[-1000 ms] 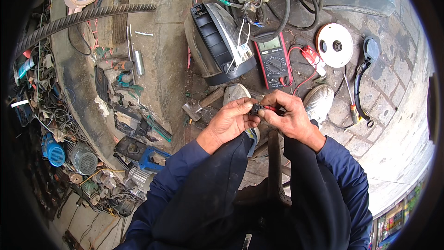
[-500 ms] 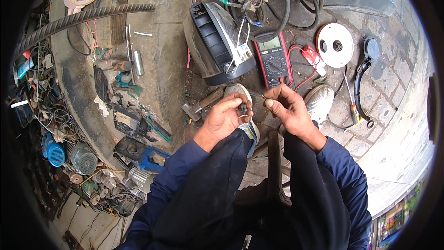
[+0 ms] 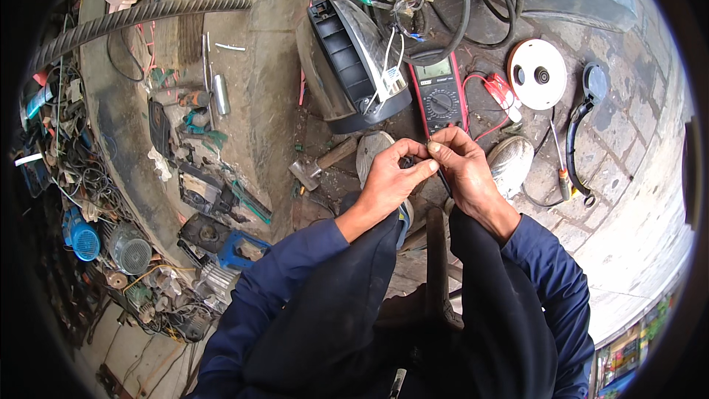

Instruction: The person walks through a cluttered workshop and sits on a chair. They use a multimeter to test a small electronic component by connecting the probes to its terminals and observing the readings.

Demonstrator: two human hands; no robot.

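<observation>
My left hand (image 3: 390, 179) pinches a small dark part (image 3: 408, 163) between thumb and fingertips. My right hand (image 3: 467, 171) meets it fingertip to fingertip and grips a thin black lead (image 3: 442, 182) that runs down under the palm. Both hands hover just below a red-and-black multimeter (image 3: 441, 93) lying on the ground, with its red leads (image 3: 501, 93) to the right. What exactly the small part is I cannot tell; fingers cover most of it.
A black lamp housing with a clear lens (image 3: 353, 59) lies left of the meter. A hammer (image 3: 320, 165), a silver oval reflector (image 3: 512, 162), a white round disc (image 3: 538, 74) and a black cable (image 3: 578, 140) surround the hands. Motors, wires and tools crowd the left side.
Half a second ago the hands were slightly apart; now the fingertips are together again, a little higher, close to the meter's lower edge.
</observation>
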